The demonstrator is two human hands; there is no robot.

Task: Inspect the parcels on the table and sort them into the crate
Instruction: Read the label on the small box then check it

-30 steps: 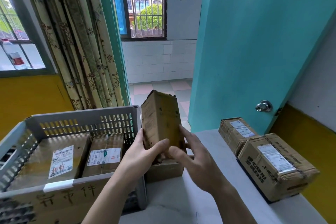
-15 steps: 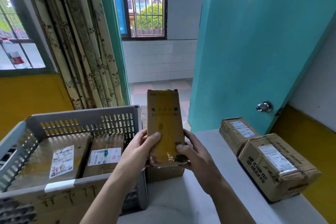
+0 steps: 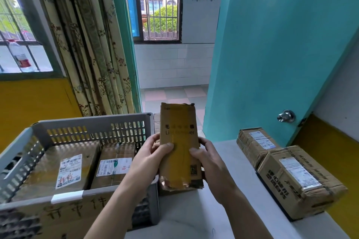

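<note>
Above the white table point(image 3: 194, 219), just to the right of the crate, a tall brown cardboard parcel point(image 3: 179, 147) is held upright between two hands. Its wide face is turned to the camera, and dark printed words are seen across the upper part, though they are partly blurred. Shiny tape is wrapped over the lower end, which looks crumpled. The left hand point(image 3: 149, 159) is curled round the left edge, with the thumb pressed flat on the front. The right hand point(image 3: 208, 159) is curled round the right edge in the same way — thumb on the front, fingers hidden behind. Another brown box is partly seen just behind and below the parcel, mostly hidden by it.

To the left, a grey plastic crate point(image 3: 93, 128) with slotted walls is set on the table. Two parcels are laid flat inside it, side by side: a wide parcel with a white label and red marks point(image 3: 58, 169), and a narrower taped parcel with a barcode label point(image 3: 114, 163). A cardboard sheet with dark handwriting is fixed on the crate's near wall.

On the right side of the table two more taped boxes are placed, touching each other — a smaller far box point(image 3: 256, 143) and a bigger near box point(image 3: 299, 180), each with a white label on top.

Behind, a flowered curtain point(image 3: 93, 44), a barred window point(image 3: 159, 4) and a teal door point(image 3: 272, 44) with a metal knob point(image 3: 285, 116) are seen.
</note>
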